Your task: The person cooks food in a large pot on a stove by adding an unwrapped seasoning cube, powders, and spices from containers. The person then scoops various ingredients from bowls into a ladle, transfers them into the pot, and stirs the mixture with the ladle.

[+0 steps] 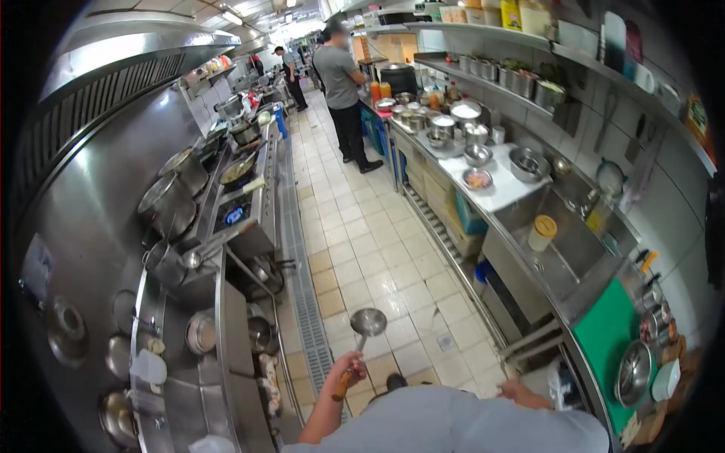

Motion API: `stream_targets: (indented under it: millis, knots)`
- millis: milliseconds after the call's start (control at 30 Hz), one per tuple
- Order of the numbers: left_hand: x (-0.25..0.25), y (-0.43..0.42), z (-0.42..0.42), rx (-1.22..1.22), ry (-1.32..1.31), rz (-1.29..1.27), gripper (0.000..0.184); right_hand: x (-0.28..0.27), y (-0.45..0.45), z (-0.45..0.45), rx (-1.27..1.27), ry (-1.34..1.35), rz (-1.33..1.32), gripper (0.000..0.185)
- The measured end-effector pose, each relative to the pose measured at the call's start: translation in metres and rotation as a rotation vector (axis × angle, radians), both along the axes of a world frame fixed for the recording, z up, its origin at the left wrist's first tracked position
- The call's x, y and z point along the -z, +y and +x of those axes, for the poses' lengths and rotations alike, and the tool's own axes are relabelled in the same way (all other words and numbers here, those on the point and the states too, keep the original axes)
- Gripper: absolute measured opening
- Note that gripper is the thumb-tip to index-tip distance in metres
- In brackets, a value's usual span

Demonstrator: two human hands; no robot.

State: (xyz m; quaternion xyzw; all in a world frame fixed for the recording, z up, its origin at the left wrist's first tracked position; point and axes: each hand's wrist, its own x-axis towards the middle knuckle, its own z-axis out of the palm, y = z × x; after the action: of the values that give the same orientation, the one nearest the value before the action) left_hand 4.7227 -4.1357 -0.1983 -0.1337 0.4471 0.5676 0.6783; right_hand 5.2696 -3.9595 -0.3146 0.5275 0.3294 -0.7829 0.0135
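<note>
A metal ladle (368,322) with a wooden handle is in my left hand (349,371), its bowl held out over the tiled floor. The fingers of that hand are wrapped round the handle. On the other side of my body, my right hand (521,393) hangs low beside the counter with the green board (604,343). Its fingers look curled, but whether they hold anything is too small to make out.
Left: a stove (260,196) with a blue flame, large pots (168,205) and a sink. Right: a sink (563,260) with a yellow-lidded container (541,232), and a counter with bowls (477,178). Ahead, a person (340,83) stands at the right counter; others are farther back.
</note>
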Motion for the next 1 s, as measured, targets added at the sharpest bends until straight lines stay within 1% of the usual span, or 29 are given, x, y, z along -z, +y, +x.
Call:
stream_targets:
  millis: [33,67,133,200,233,267,333,367,400,433,467,500,533,600,633,700,767,800,833,900,933,1000]
  knots:
    - [0.000,0.022,-0.019,-0.001,0.003,0.013,0.013,0.011,0.002,-0.016,-0.214,-0.256,0.190,0.031]
    - [0.004,0.041,-0.034,0.037,0.003,0.007,0.008,0.010,0.002,-0.033,-0.328,-0.396,0.277,0.031]
    - [0.002,0.068,-0.054,0.084,-0.002,-0.027,0.007,0.018,0.005,-0.064,-0.401,-0.476,0.342,0.032]
    - [-0.021,0.123,-0.083,0.132,-0.030,0.123,0.013,0.023,0.011,-0.098,-0.410,-0.475,0.368,0.033]
    - [-0.030,0.146,-0.096,0.141,-0.048,0.210,0.019,0.027,0.015,-0.115,-0.407,-0.461,0.384,0.034]
    - [-0.038,0.170,-0.108,0.170,-0.041,0.201,0.019,0.033,0.020,-0.133,-0.400,-0.454,0.395,0.035]
    - [-0.054,0.218,-0.126,0.116,-0.026,0.381,0.029,0.044,0.038,-0.168,-0.391,-0.436,0.416,0.037]
    - [-0.059,0.242,-0.138,0.122,-0.009,0.393,0.035,0.052,0.055,-0.188,-0.376,-0.418,0.427,0.038]
    - [-0.064,0.266,-0.151,0.149,-0.007,0.389,0.035,0.060,0.075,-0.206,-0.364,-0.415,0.432,0.039]
    - [-0.070,0.290,-0.165,0.153,-0.001,0.452,0.036,0.068,0.101,-0.225,-0.340,-0.418,0.422,0.040]
    - [-0.077,0.309,-0.178,0.152,0.002,0.511,0.038,0.063,0.129,-0.246,-0.287,-0.477,0.342,0.042]
    - [-0.085,0.329,-0.195,0.153,0.012,0.473,0.040,0.057,0.170,-0.269,-0.236,-0.538,0.264,0.045]
    - [-0.079,0.348,-0.216,0.171,-0.034,0.487,0.038,0.066,0.204,-0.284,-0.199,-0.514,0.340,0.043]
    - [-0.100,0.382,-0.239,0.179,0.039,0.314,0.032,0.126,0.272,-0.287,-0.095,-0.075,0.600,0.030]
    - [-0.102,0.397,-0.254,0.179,0.046,0.306,0.032,0.115,0.329,-0.338,-0.217,-0.540,0.386,0.030]
    - [-0.099,0.429,-0.284,0.244,0.024,0.129,0.024,0.097,0.415,-0.390,-0.100,-0.469,0.406,0.028]
    - [-0.103,0.450,-0.301,0.259,0.011,0.113,0.022,0.108,0.499,-0.431,-0.100,-0.268,0.484,0.028]
    - [-0.100,0.457,-0.308,0.274,-0.009,0.098,0.020,0.079,0.528,-0.455,-0.088,-0.317,0.533,0.025]
    - [-0.085,0.462,-0.319,0.255,-0.039,0.077,0.022,0.031,0.551,-0.488,-0.077,-0.368,0.586,0.022]
    - [-0.059,0.467,-0.335,0.218,-0.077,0.060,0.021,0.030,0.607,-0.536,-0.042,-0.281,0.534,0.017]
    - [-0.055,0.479,-0.342,0.194,-0.102,0.039,0.021,0.024,0.629,-0.557,-0.056,-0.288,0.544,0.017]
    - [-0.046,0.504,-0.362,0.183,-0.113,0.072,0.019,0.014,0.663,-0.602,-0.012,-0.211,0.507,0.015]
